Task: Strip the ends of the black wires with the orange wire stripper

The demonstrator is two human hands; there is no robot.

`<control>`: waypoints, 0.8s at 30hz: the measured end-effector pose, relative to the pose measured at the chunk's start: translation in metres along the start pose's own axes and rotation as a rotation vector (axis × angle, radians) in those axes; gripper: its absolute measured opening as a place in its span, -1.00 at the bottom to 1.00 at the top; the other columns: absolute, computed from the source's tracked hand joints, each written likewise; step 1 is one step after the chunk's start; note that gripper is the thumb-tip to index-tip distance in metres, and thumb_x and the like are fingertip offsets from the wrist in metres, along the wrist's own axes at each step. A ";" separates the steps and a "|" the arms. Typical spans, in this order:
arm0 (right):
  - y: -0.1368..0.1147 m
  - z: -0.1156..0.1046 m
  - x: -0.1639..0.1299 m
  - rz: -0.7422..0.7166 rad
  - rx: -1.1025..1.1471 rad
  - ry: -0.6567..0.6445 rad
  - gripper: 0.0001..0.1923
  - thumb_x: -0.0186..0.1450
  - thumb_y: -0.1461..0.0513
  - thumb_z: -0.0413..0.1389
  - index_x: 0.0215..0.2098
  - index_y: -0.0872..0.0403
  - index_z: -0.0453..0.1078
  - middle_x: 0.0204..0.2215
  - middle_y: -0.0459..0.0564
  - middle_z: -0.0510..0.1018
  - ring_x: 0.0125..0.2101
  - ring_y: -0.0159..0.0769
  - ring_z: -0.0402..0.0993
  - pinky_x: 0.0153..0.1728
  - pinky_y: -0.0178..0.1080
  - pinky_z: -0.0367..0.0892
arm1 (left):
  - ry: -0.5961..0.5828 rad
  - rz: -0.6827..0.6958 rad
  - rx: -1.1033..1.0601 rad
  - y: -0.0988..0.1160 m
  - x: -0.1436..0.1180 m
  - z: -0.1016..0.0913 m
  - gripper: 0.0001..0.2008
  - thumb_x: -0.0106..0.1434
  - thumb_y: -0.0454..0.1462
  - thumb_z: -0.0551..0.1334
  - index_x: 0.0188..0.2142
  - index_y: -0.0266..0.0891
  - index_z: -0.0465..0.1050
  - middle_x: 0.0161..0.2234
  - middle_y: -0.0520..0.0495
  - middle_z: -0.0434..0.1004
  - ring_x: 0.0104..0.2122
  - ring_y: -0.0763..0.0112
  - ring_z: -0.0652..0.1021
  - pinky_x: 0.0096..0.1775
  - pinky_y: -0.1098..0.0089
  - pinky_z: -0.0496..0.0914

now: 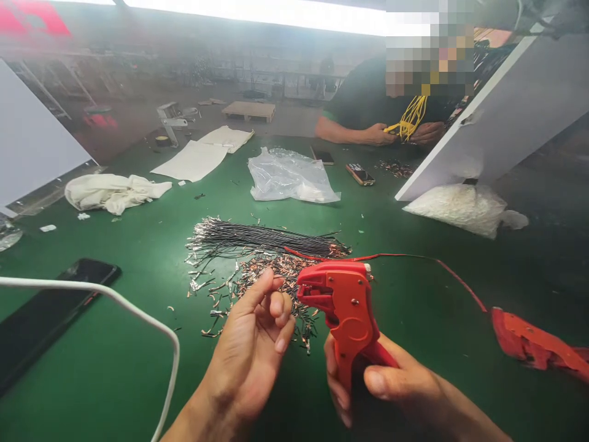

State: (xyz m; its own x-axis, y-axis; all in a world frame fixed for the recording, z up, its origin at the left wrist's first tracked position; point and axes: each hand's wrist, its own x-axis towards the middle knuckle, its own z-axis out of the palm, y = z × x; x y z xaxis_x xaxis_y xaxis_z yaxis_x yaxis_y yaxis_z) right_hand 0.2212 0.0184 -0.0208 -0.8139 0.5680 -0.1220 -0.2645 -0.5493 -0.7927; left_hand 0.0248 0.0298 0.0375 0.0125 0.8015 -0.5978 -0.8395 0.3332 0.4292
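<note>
My right hand (405, 380) grips a red wire stripper (352, 307) by its handles, with the jaws pointing left. Just left of those jaws, my left hand (257, 344) is closed in a pinch of thumb and forefinger on a thin dark wire that runs toward the tool. The wire is mostly hidden by the fingers. Behind both hands lies a bundle of black wires (271, 236), silvery terminals at its left end and bare copper at its right. Under and beyond the fingers spreads a heap of wire scraps (257, 270) with copper ends.
A second red tool (534, 337) lies right, a red cord (414, 255) leading from it. A white cable (138, 313) arches over a dark phone-like slab (59, 313) at left. Plastic bags (289, 175), papers (193, 159) and cloth (115, 191) lie farther back. Opposite, a person's hands hold yellow wires (411, 120).
</note>
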 end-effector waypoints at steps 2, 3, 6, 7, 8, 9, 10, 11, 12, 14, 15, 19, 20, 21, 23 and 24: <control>0.000 0.000 0.000 0.004 -0.001 0.006 -0.59 0.22 0.06 0.18 -0.13 0.22 0.34 -0.41 0.06 0.44 -0.43 -0.30 0.39 -0.37 -0.23 0.28 | -0.022 -0.015 -0.007 -0.003 -0.001 -0.001 -0.72 0.37 -0.24 0.12 -0.47 -0.30 0.40 -0.70 0.14 0.18 -0.74 0.60 0.20 -0.78 0.60 0.12; 0.000 -0.001 0.000 0.009 -0.001 0.002 -0.59 0.23 0.06 0.18 -0.13 0.22 0.34 -0.40 0.06 0.44 -0.42 -0.29 0.39 -0.36 -0.22 0.28 | -0.031 -0.020 -0.011 -0.004 -0.001 -0.001 -0.72 0.37 -0.24 0.12 -0.46 -0.29 0.40 -0.70 0.14 0.18 -0.74 0.60 0.20 -0.78 0.60 0.12; -0.001 -0.001 0.001 0.005 0.000 0.002 -0.59 0.22 0.07 0.19 -0.13 0.22 0.33 -0.40 0.06 0.44 -0.42 -0.29 0.39 -0.37 -0.22 0.27 | -0.040 -0.035 -0.024 -0.005 -0.002 0.000 -0.70 0.38 -0.25 0.10 -0.48 -0.29 0.39 -0.71 0.15 0.16 -0.75 0.60 0.18 -0.78 0.61 0.11; -0.001 -0.001 0.002 0.003 0.000 0.003 -0.59 0.22 0.06 0.19 -0.13 0.22 0.33 -0.41 0.05 0.44 -0.43 -0.29 0.39 -0.37 -0.22 0.27 | -0.037 -0.036 -0.027 -0.005 -0.002 0.000 -0.68 0.38 -0.25 0.09 -0.49 -0.29 0.38 -0.72 0.15 0.15 -0.75 0.60 0.17 -0.78 0.61 0.11; -0.002 -0.001 0.002 0.003 -0.003 0.004 -0.59 0.21 0.06 0.19 -0.14 0.22 0.33 -0.41 0.05 0.43 -0.43 -0.29 0.39 -0.37 -0.22 0.28 | -0.036 -0.036 -0.029 -0.005 -0.003 0.001 -0.68 0.39 -0.25 0.08 -0.50 -0.29 0.38 -0.72 0.15 0.15 -0.75 0.60 0.17 -0.78 0.61 0.10; -0.002 -0.001 0.003 0.003 -0.009 0.005 -0.58 0.21 0.05 0.20 -0.15 0.22 0.34 -0.42 0.04 0.43 -0.43 -0.30 0.38 -0.37 -0.22 0.28 | -0.037 -0.035 -0.031 -0.005 -0.003 0.001 -0.67 0.39 -0.25 0.08 -0.50 -0.29 0.38 -0.72 0.14 0.15 -0.75 0.60 0.17 -0.78 0.61 0.11; -0.002 -0.001 0.003 0.007 -0.018 0.002 -0.58 0.20 0.05 0.20 -0.15 0.21 0.34 -0.42 0.04 0.43 -0.43 -0.30 0.38 -0.37 -0.22 0.28 | -0.040 -0.038 -0.030 -0.005 -0.002 0.002 -0.68 0.39 -0.25 0.08 -0.49 -0.29 0.38 -0.72 0.14 0.15 -0.75 0.60 0.17 -0.78 0.61 0.11; -0.002 -0.001 0.003 0.008 -0.028 -0.002 -0.58 0.20 0.04 0.21 -0.16 0.21 0.34 -0.42 0.04 0.43 -0.43 -0.30 0.38 -0.37 -0.22 0.28 | -0.044 -0.040 -0.030 -0.005 -0.002 0.002 -0.68 0.39 -0.25 0.08 -0.49 -0.29 0.38 -0.72 0.15 0.15 -0.75 0.60 0.16 -0.78 0.61 0.11; -0.001 -0.002 0.003 0.009 -0.033 -0.002 -0.58 0.20 0.04 0.21 -0.16 0.20 0.34 -0.42 0.04 0.43 -0.43 -0.30 0.39 -0.37 -0.22 0.28 | -0.048 -0.043 -0.028 -0.005 -0.002 0.002 -0.69 0.38 -0.25 0.09 -0.48 -0.28 0.38 -0.72 0.15 0.15 -0.75 0.59 0.17 -0.78 0.61 0.11; 0.000 -0.002 0.003 0.005 -0.038 -0.010 -0.57 0.20 0.04 0.21 -0.15 0.20 0.33 -0.42 0.03 0.43 -0.43 -0.30 0.39 -0.37 -0.23 0.28 | -0.048 -0.052 -0.027 -0.006 -0.003 0.002 -0.71 0.38 -0.25 0.10 -0.47 -0.29 0.39 -0.71 0.14 0.15 -0.74 0.59 0.17 -0.78 0.61 0.10; 0.001 -0.002 0.003 0.001 -0.038 -0.013 -0.57 0.20 0.04 0.21 -0.15 0.20 0.33 -0.42 0.03 0.43 -0.43 -0.30 0.39 -0.37 -0.23 0.28 | -0.045 -0.059 -0.029 -0.007 -0.003 0.002 -0.71 0.38 -0.25 0.10 -0.46 -0.29 0.40 -0.71 0.14 0.15 -0.74 0.59 0.18 -0.78 0.61 0.10; 0.003 0.001 0.004 -0.030 -0.046 0.008 -0.59 0.19 0.04 0.23 -0.19 0.19 0.34 -0.46 0.00 0.43 -0.46 -0.33 0.38 -0.40 -0.26 0.26 | -0.066 -0.110 -0.021 -0.013 -0.004 -0.001 -0.68 0.37 -0.19 0.11 -0.47 -0.29 0.39 -0.70 0.13 0.16 -0.74 0.61 0.18 -0.77 0.60 0.10; 0.003 0.002 0.004 -0.031 -0.050 0.016 -0.59 0.18 0.04 0.23 -0.21 0.19 0.35 -0.46 0.01 0.43 -0.47 -0.33 0.37 -0.41 -0.27 0.25 | -0.078 -0.123 -0.011 -0.016 -0.004 -0.002 -0.68 0.37 -0.18 0.11 -0.47 -0.29 0.39 -0.70 0.13 0.17 -0.75 0.61 0.17 -0.76 0.60 0.10; 0.003 0.002 0.003 -0.028 -0.051 0.019 -0.59 0.18 0.03 0.23 -0.22 0.20 0.35 -0.46 0.02 0.44 -0.47 -0.33 0.38 -0.41 -0.28 0.25 | -0.087 -0.138 0.003 -0.019 -0.004 -0.003 -0.68 0.36 -0.17 0.12 -0.48 -0.29 0.39 -0.70 0.13 0.17 -0.75 0.62 0.17 -0.76 0.60 0.09; 0.002 0.001 0.002 -0.022 -0.043 0.021 -0.58 0.17 0.04 0.23 -0.21 0.22 0.35 -0.45 0.04 0.44 -0.46 -0.32 0.39 -0.41 -0.27 0.26 | -0.098 -0.159 0.029 -0.023 -0.004 -0.007 -0.70 0.35 -0.14 0.14 -0.45 -0.28 0.39 -0.70 0.13 0.18 -0.76 0.62 0.16 -0.75 0.59 0.09; 0.001 0.000 0.001 -0.019 -0.038 0.018 -0.57 0.18 0.04 0.23 -0.20 0.22 0.35 -0.44 0.04 0.44 -0.46 -0.32 0.39 -0.40 -0.26 0.26 | -0.097 -0.164 0.041 -0.024 -0.003 -0.008 -0.71 0.34 -0.13 0.16 -0.43 -0.27 0.40 -0.70 0.13 0.18 -0.76 0.62 0.16 -0.75 0.59 0.09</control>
State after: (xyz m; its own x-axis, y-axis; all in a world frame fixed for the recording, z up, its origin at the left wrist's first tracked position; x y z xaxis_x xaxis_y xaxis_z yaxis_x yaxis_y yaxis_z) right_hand 0.2197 0.0186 -0.0214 -0.7992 0.5894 -0.1177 -0.2594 -0.5149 -0.8170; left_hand 0.0407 0.0154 0.0236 0.2016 0.7784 -0.5945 -0.7992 0.4816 0.3597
